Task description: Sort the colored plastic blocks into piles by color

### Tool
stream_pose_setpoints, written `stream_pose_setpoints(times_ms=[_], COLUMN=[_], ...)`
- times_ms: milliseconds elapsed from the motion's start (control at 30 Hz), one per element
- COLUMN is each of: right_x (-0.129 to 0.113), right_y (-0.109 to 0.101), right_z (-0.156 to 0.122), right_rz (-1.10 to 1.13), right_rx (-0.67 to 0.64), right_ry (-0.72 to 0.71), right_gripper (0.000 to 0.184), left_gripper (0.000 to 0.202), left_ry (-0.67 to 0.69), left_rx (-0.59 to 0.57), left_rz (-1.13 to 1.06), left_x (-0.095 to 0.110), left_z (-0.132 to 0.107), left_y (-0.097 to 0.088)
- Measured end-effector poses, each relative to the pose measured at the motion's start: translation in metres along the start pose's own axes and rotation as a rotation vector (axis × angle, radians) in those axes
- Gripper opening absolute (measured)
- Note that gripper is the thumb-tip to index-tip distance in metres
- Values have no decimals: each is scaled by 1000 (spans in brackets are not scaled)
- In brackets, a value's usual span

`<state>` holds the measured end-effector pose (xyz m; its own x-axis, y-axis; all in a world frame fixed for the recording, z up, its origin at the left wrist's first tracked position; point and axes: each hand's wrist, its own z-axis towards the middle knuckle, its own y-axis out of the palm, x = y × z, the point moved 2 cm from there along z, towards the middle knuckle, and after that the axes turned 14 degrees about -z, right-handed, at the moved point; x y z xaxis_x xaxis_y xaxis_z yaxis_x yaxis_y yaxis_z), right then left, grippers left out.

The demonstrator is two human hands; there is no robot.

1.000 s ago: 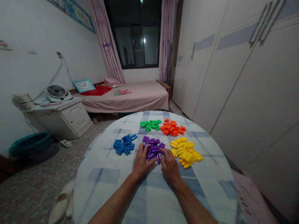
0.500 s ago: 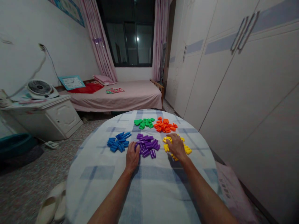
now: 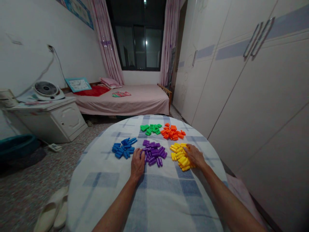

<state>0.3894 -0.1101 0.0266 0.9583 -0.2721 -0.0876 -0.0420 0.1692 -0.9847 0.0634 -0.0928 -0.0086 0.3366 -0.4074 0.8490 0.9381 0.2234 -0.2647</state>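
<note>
Checked-cloth bench: left hand rests loosely open at the near-left edge of the purple pieces; right hand, spread flat, touches the yellow pieces from their right, gripping nothing visible.

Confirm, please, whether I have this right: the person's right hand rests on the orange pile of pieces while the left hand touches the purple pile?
Not quite: the head view shows the right hand resting on the yellow pile, not the orange pile behind it. The left hand does touch the purple pile.
</note>
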Motion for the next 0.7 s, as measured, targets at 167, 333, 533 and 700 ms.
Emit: stream_pose_setpoints(times_ms=[167, 333, 533, 700], right_x=[-43, -86, -84, -101], right_y=[-20, -15, -21, -20], right_z=[-5, -11, -28, -93], right_rz=[-59, -163, -164, 157], right_rx=[167, 110, 160, 214], right_ry=[-190, -469, -421, -509], right_gripper=[43, 37, 27, 18], left_gripper=[36, 35, 34, 33], left_ry=[24, 25, 28, 50], left_rx=[28, 34, 57, 73], left_rz=[-1, 18, 4, 25], left_x=[-2, -4, -5, 5], left_z=[0, 1, 2, 1], left_y=[0, 0, 1, -3])
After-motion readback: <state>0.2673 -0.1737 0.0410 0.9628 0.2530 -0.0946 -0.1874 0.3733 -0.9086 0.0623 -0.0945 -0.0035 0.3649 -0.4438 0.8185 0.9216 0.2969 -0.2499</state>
